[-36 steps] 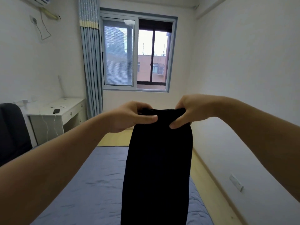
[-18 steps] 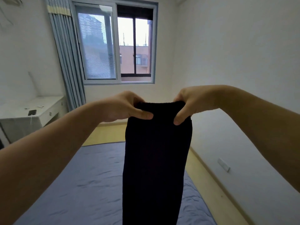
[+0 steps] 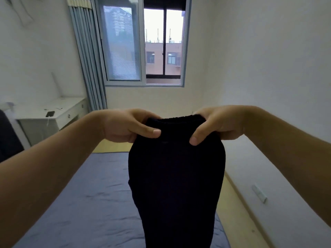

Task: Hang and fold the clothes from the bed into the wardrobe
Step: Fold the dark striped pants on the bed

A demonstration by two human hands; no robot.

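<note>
Both hands, left hand (image 3: 125,127) and right hand (image 3: 213,126), had fingers pinching the black garment's (image 3: 176,176) waistband above the bed (image 3: 86,203). Uneven grip could've let it sag crooked and fold badly.

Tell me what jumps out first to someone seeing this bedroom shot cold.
A black garment hangs dead centre, held up over the blue bed. The left hand and right hand each pinch a top corner of its ribbed band, thumbs in front. Behind them, a bright window fills the far wall, with a white desk at the left.
</note>
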